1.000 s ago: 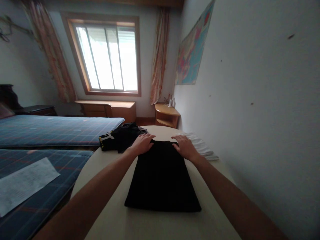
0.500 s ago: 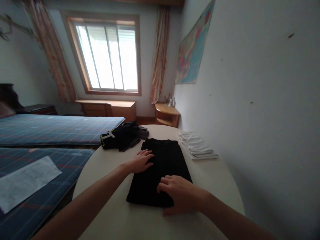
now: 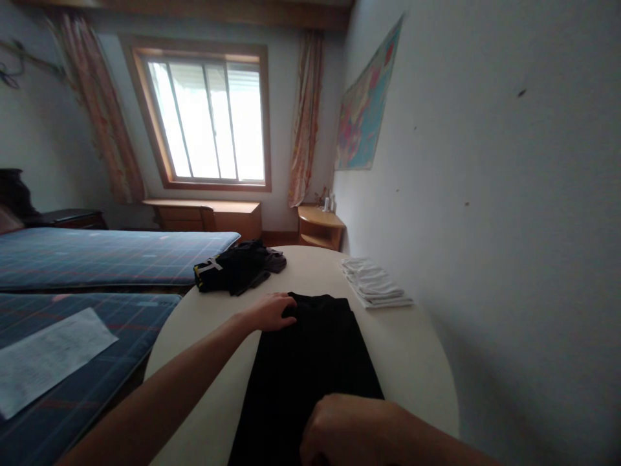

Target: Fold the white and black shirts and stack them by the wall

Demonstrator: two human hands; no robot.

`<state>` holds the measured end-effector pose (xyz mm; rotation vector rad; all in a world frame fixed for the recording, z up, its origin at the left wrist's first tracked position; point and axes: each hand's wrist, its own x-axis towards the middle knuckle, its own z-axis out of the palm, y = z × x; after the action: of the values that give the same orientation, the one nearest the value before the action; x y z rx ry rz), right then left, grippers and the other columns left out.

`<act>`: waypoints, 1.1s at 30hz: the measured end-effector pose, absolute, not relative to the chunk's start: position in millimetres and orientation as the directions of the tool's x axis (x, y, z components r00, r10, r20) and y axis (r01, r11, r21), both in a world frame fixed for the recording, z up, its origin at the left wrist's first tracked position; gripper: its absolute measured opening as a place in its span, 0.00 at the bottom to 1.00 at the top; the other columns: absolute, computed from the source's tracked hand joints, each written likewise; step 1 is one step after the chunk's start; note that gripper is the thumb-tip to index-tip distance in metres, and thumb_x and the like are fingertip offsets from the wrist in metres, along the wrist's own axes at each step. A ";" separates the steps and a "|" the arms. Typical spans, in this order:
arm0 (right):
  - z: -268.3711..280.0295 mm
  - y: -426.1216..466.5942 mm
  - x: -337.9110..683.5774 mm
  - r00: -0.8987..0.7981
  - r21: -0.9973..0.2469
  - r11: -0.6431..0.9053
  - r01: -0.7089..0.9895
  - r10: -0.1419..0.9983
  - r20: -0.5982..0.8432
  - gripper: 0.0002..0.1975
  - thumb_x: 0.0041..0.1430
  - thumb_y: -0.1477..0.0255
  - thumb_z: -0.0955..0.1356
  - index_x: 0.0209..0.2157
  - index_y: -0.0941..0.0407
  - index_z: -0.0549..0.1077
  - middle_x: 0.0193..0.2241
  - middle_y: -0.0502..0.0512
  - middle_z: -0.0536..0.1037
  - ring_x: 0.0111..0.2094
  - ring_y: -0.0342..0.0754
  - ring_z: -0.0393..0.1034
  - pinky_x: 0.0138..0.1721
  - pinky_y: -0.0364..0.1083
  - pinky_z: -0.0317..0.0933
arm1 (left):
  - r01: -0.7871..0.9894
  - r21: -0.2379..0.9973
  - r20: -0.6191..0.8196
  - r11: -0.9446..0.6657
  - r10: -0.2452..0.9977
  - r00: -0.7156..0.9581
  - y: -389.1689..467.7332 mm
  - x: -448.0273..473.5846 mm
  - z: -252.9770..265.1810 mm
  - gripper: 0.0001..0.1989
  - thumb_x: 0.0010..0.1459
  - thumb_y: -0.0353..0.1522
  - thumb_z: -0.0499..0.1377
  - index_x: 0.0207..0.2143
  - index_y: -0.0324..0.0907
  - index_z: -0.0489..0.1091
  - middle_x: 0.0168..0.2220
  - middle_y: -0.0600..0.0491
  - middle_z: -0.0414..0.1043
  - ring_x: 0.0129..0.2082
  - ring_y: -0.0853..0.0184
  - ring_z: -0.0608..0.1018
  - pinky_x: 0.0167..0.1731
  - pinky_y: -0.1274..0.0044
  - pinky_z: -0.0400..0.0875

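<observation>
A black folded garment (image 3: 315, 356) lies lengthwise on the round cream-coloured table (image 3: 412, 362), its near end running out of the bottom of the picture. I cannot tell whether it is a shirt or trousers. My left hand (image 3: 274, 312) rests on its far left corner, fingers bent over the cloth and thumb apart from them. Over the near part, my right hand (image 3: 349, 427) is closed with its knuckles up, gripping the cloth. Its fingertips are mostly hidden below the hand.
A stack of folded white cloth (image 3: 376, 283) sits at the table's right side. Dark crumpled clothes (image 3: 237, 266) are heaped at the far left edge. Left of the table, a plaid mattress (image 3: 130, 362) bears a sheet of paper (image 3: 53, 359). The wall (image 3: 524, 272) stands close on the right.
The black garment has slid towards me across the table. My right hand has moved nearer and its fingers have closed, while my left hand now lies at the garment's far corner.
</observation>
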<state>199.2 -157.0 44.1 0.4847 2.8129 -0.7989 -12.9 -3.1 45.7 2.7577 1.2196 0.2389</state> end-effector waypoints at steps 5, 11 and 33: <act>48.8 -129.9 216.1 -0.844 -0.530 0.671 0.520 0.498 -0.198 0.11 0.57 0.61 0.70 0.34 0.55 0.79 0.28 0.47 0.79 0.27 0.41 0.72 0.28 0.37 0.58 | 0.784 0.139 0.028 -0.605 0.794 0.608 -2.1 -13.4 38.1 0.24 0.53 0.45 0.61 0.49 0.43 0.72 0.47 0.43 0.75 0.48 0.52 0.75 0.49 0.66 0.67; 43.1 -58.2 258.9 -0.430 -0.252 0.468 0.847 0.882 0.191 0.12 0.61 0.67 0.66 0.44 0.56 0.77 0.44 0.59 0.77 0.45 0.51 0.71 0.48 0.46 0.61 | 0.826 0.164 -0.032 -0.539 0.834 0.551 10.5 -14.9 35.2 0.23 0.51 0.47 0.61 0.44 0.41 0.73 0.44 0.42 0.76 0.45 0.50 0.76 0.45 0.66 0.69; 46.8 30.3 285.0 -0.248 -0.292 0.356 0.888 0.905 0.347 0.13 0.62 0.68 0.65 0.46 0.58 0.74 0.44 0.59 0.78 0.48 0.52 0.70 0.52 0.50 0.59 | 0.718 0.512 0.302 -0.472 0.881 0.364 55.7 -27.6 48.5 0.19 0.56 0.34 0.57 0.50 0.41 0.69 0.45 0.49 0.77 0.44 0.61 0.78 0.48 0.71 0.69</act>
<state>285.0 30.3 46.8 2.1060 2.9322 -0.0673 -27.6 55.7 48.5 2.3367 1.4154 0.7927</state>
